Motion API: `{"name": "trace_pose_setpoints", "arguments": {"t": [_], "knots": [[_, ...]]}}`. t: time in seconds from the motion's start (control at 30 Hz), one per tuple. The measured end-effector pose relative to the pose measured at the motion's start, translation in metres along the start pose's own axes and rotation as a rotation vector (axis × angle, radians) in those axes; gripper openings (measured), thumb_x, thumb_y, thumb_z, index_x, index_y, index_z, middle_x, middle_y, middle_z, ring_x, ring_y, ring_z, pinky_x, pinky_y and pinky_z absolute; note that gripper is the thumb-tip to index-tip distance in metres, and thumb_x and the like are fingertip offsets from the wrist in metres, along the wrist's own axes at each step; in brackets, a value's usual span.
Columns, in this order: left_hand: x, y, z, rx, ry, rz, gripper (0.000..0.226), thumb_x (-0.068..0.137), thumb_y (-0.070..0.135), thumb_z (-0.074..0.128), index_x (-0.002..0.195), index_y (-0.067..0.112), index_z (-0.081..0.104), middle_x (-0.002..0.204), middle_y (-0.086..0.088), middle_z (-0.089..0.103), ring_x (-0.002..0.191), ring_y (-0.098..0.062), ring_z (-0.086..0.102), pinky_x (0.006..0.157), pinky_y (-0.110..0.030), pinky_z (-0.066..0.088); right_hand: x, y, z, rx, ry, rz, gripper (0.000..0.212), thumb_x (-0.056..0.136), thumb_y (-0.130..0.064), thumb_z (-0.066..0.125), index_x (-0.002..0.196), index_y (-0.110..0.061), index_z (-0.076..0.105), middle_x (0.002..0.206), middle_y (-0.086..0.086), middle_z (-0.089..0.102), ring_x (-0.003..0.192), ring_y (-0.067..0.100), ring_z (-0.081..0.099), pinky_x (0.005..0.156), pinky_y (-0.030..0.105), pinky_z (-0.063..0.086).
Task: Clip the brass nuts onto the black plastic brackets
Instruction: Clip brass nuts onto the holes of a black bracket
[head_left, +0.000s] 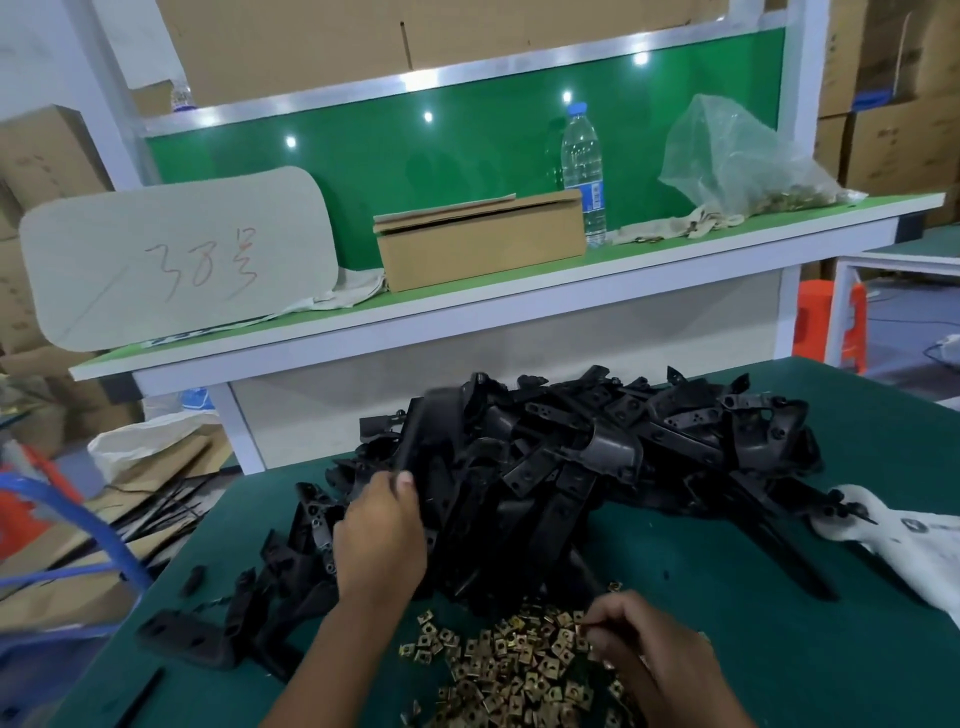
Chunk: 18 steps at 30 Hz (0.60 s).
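A big heap of black plastic brackets (597, 457) covers the middle of the dark green table (779, 649). My left hand (382, 540) grips one long black bracket (431, 431) at its lower end; the bracket stands tilted up out of the heap and looks blurred. A scatter of small brass nuts (519, 670) lies in front of the heap. My right hand (644, 649) rests among them at their right side, fingers curled over the nuts; whether it pinches one I cannot tell.
More brackets (192, 634) lie at the table's left edge. A white bag (914, 545) lies at the right. On the raised shelf (467, 306) stand a cardboard box (478, 244), a water bottle (584, 171) and a clear bag of brass parts (743, 161).
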<state>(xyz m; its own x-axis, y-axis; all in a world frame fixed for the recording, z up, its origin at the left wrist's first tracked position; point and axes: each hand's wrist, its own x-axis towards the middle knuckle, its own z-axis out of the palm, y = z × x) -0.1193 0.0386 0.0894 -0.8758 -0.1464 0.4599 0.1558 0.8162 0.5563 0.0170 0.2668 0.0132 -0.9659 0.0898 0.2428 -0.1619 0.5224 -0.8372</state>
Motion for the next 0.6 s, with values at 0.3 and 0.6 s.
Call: {"name": "trace_pose_setpoints", "arguments": {"t": [0.3, 0.6], "knots": [[-0.098, -0.016, -0.034, -1.252, -0.265, -0.666, 0.012, 0.102, 0.001, 0.045, 0.099, 0.006, 0.056, 0.077, -0.021, 0.074, 0.064, -0.035, 0.068, 0.065, -0.046, 0.052, 0.015, -0.009, -0.002, 1.131, 0.064, 0.534, 0.017, 0.102, -0.008, 0.05, 0.089, -0.004, 0.061, 0.079, 0.008, 0.071, 0.064, 0.017, 0.063, 0.059, 0.035, 0.054], [-0.149, -0.017, -0.027, -1.422, -0.561, -0.467, 0.07, 0.083, -0.013, 0.067, 0.135, 0.031, 0.053, 0.123, -0.02, 0.07, 0.068, -0.041, 0.071, 0.048, -0.041, 0.056, 0.0, -0.02, -0.007, 1.014, -0.137, 0.367, 0.024, 0.082, -0.024, 0.068, 0.102, -0.022, 0.079, 0.092, 0.003, 0.069, 0.065, 0.01, 0.05, 0.062, 0.03, 0.034]]}}
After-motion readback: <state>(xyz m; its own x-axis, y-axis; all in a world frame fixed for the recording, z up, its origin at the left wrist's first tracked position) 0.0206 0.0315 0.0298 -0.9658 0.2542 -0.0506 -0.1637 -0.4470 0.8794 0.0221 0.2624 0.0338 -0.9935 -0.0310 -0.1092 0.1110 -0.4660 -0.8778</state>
